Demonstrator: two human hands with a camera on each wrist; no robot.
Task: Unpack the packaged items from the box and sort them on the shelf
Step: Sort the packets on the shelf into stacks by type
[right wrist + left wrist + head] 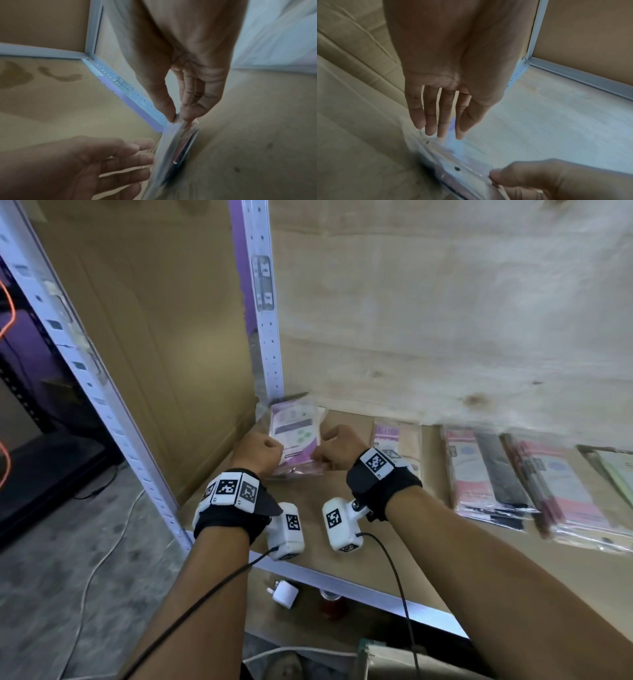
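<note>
A clear-wrapped pack with a purple and white card point(296, 433) lies in the back left corner of the wooden shelf point(342, 501), beside the metal upright point(265, 313). My right hand point(334, 448) pinches the pack's right edge between thumb and fingers point(176, 117). My left hand point(260, 451) is at the pack's left side with straight fingers point(443, 132), fingertips against the wrap point(137, 152). In the wrist views the pack point(453, 161) point(173, 148) looks like a thin, blurred stack of layers.
More packs lie in a row to the right: a beige and purple one point(397, 443), a pink and black stack point(486, 474), a pink stack point(561, 494), a greenish one point(616, 470). A cardboard panel point(171, 337) closes the left side. A white plug point(286, 594) lies below the shelf.
</note>
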